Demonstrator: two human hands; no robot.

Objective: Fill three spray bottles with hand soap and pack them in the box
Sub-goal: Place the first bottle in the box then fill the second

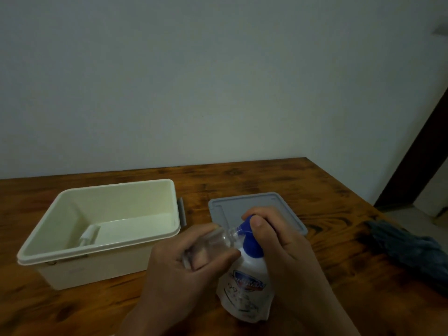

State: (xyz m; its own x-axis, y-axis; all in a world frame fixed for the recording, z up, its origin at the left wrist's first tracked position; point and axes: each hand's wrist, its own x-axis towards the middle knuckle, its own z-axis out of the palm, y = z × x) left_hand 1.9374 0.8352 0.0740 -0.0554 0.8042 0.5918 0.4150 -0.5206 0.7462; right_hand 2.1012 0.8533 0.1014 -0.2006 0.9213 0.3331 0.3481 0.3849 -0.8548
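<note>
My left hand is wrapped around a small clear spray bottle, tilted so its open neck meets the blue pump spout of the hand soap bottle. My right hand curls over the blue pump head, thumb on top. The soap bottle stands on the wooden table, just in front of the grey lid.

The risk, as I judge it: the neck is narrow, so if the spout slips off it while I press, soap would run over my fingers and the table. A soapy grip could then let the clear bottle slide.

I cannot tell how much soap is in the clear bottle. The cream box sits open to my left, holding one small white-topped item near its front corner, probably a spray bottle. A dark cloth lies at the right edge.
</note>
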